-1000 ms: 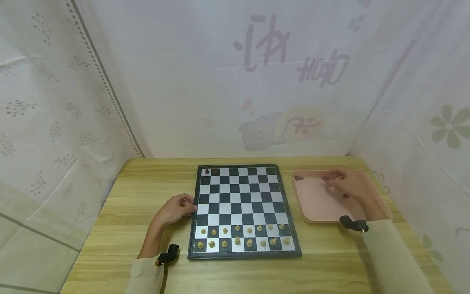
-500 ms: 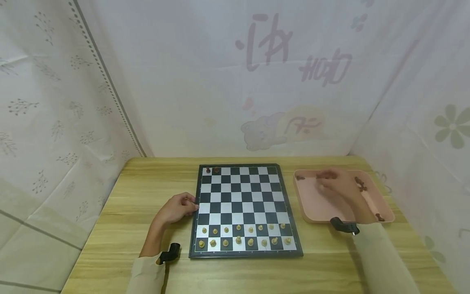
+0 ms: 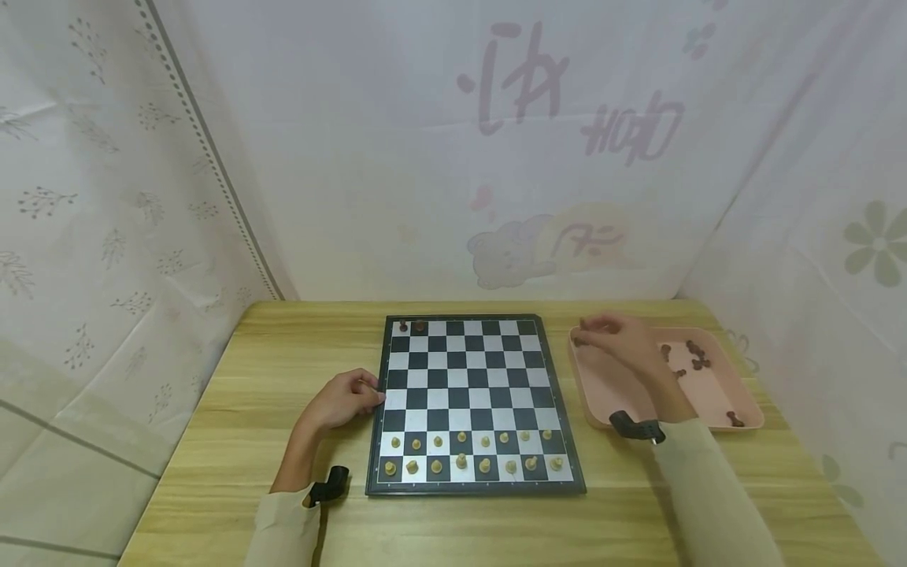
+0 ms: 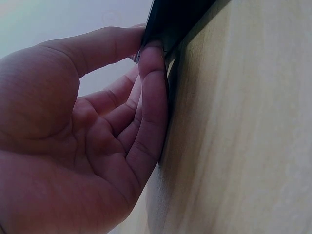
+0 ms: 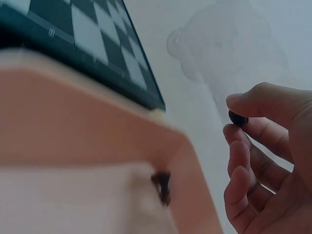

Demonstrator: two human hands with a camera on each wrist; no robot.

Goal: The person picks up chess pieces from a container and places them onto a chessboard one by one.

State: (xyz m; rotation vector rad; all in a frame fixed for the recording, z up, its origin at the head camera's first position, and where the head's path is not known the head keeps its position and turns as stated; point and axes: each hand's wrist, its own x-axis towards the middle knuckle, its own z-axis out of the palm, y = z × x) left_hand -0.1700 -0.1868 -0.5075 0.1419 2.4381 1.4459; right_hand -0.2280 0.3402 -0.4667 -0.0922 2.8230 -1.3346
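Observation:
My left hand [image 3: 346, 400] pinches the left edge of the chessboard [image 3: 457, 379] between thumb and index finger, as the left wrist view shows. My right hand [image 3: 631, 344] is over the far left corner of the pink tray [image 3: 616, 398]. Between its thumb and index finger it pinches a small dark chess piece [image 5: 238, 119], mostly hidden by the fingertips. Another dark piece [image 5: 163, 187] lies in the tray's corner beneath. Two dark pieces, one of them a rook [image 3: 420, 325], stand at the board's far left. Light pieces [image 3: 461, 461] fill the two near rows.
Several dark chess pieces [image 3: 697, 356] lie in the right part of the tray, one piece [image 3: 734, 419] near its front right corner. The wooden table [image 3: 283, 354] ends at a patterned cloth backdrop [image 3: 397, 197]. Each wrist carries a black camera.
My right hand has moved left across the tray and out to its far left corner, carrying the dark chess piece. The left hand stays at the board's edge.

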